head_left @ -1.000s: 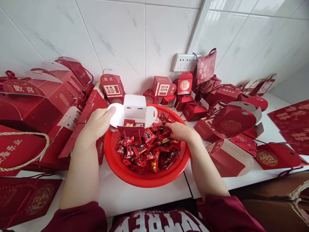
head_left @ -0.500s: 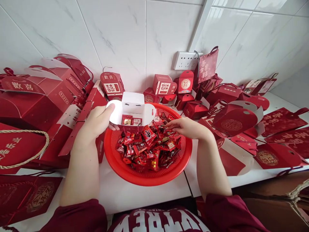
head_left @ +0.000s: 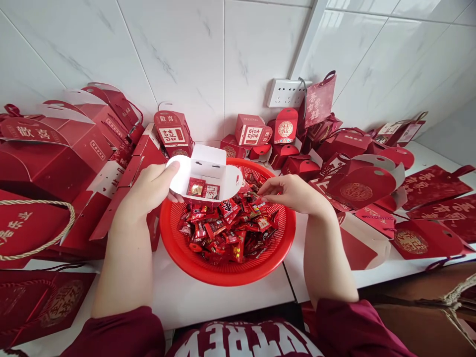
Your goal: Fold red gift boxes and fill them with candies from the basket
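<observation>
My left hand (head_left: 145, 191) grips the white-lined flap of an open candy box (head_left: 208, 167), thumb inside the flap. The box is tilted toward me over the back left of the basket, and a couple of red and gold wrapped pieces (head_left: 204, 189) lie in it. A red plastic basket (head_left: 230, 278) holds a heap of red-wrapped candies (head_left: 219, 229). At the basket's right side, my right hand (head_left: 292, 192) has thumb and fingers pinched together at a red-wrapped candy (head_left: 259, 205), just above the heap.
Red folded gift boxes (head_left: 52, 158) crowd the left side of the white table (head_left: 193, 307). More boxes (head_left: 357, 188) and bags spread over the right. Small boxes (head_left: 253, 130) stand along the tiled wall below a white power socket (head_left: 284, 93). Brown cardboard (head_left: 416, 317) sits at lower right.
My right hand has lifted slightly from the heap, its fingers now closed in a pinch at a candy. The box in my left hand has shifted slightly right and tilted.
</observation>
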{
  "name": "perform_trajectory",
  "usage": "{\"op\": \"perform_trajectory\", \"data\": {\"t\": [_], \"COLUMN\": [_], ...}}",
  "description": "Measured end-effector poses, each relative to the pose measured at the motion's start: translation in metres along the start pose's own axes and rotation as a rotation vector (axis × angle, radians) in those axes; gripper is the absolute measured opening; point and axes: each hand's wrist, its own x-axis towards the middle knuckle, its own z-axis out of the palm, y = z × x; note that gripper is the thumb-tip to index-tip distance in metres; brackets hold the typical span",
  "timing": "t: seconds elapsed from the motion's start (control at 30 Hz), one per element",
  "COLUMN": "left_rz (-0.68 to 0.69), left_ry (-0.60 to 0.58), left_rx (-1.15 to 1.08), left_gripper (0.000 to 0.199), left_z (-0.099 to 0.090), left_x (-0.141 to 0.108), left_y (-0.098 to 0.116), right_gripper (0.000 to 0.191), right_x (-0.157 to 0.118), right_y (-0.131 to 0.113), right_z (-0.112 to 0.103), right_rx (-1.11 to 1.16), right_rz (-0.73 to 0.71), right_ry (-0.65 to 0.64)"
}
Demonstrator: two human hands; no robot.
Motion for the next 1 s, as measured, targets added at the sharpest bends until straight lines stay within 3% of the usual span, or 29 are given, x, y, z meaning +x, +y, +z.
{"op": "perform_trajectory", "data": {"t": [0.1,0.23,0.33,0.47,0.57,0.73,0.87,1.0], "left_rz": [-0.027,-0.014,-0.032,-0.021,0.044,0.085,0.04,0.009], "left_ry": [-0.019,-0.089,-0.138,-0.181,-0.292,-0.425,-0.459,-0.502], "left_rx": [-0.022,0.0,0.217,0.541,0.466,0.254,0.11,-0.034], "left_gripper": [0.045,0.048,0.041,0.043,0.036,0.021,0.04,0.056], "left_z": [-0.001,0.001,0.002,-0.001,0.0,0.011,0.021,0.027], "left_x": [-0.005,-0.008,-0.007,-0.007,-0.009,-0.02,-0.025,-0.024], "left_y": [0.003,0.002,0.001,-0.002,-0.005,0.001,0.009,0.009], "right_gripper": [0.015,0.013,0.018,0.012,0.008,0.02,0.017,0.02], "right_x": [-0.006,-0.013,-0.014,-0.011,-0.008,-0.007,-0.007,-0.002], "right_y": [-0.008,-0.014,-0.018,-0.034,-0.047,-0.057,-0.064,-0.089], "right_z": [-0.002,-0.006,-0.003,0.014,0.031,0.05,0.047,0.036], "right_rx": [-0.02,0.113,0.286,0.394,0.252,0.023,-0.213,-0.587], "right_rz": [-0.048,-0.094,-0.125,-0.246,-0.347,-0.442,-0.42,-0.451], "right_ry": [0.055,0.092,0.12,0.299,0.371,0.327,0.305,0.156]}}
